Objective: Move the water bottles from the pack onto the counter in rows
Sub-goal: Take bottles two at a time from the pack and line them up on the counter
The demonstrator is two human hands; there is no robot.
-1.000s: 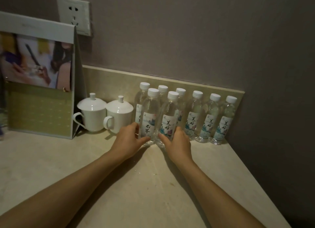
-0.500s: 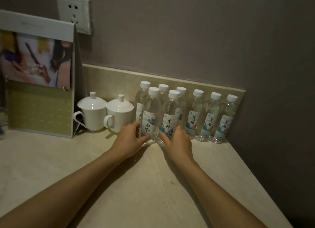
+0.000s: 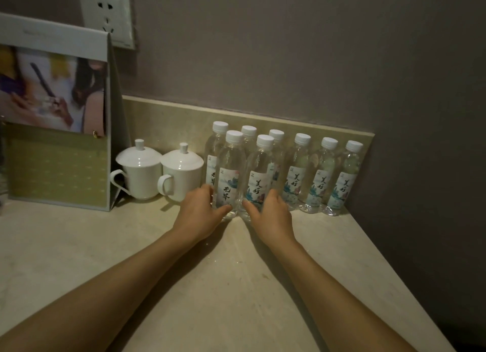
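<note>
Several clear water bottles with white caps stand upright on the beige counter (image 3: pixel 210 286). A back row (image 3: pixel 323 173) runs along the low backsplash toward the right corner. Two bottles stand in front of that row's left end. My left hand (image 3: pixel 200 215) grips the base of the front left bottle (image 3: pixel 229 173), thumb across its label. My right hand (image 3: pixel 271 217) grips the base of the front right bottle (image 3: pixel 259 178). The two front bottles stand side by side, almost touching. No pack is in view.
Two white lidded cups (image 3: pixel 139 170) (image 3: pixel 181 173) stand just left of the bottles. A tall standing card holder (image 3: pixel 55 115) is at the far left, with a wall socket (image 3: pixel 107 15) above it. The counter's right edge (image 3: pixel 394 272) meets a dark wall.
Both hands have stayed at the bases of the two front bottles; the bottles have hardly shifted. The view has drifted slightly.
</note>
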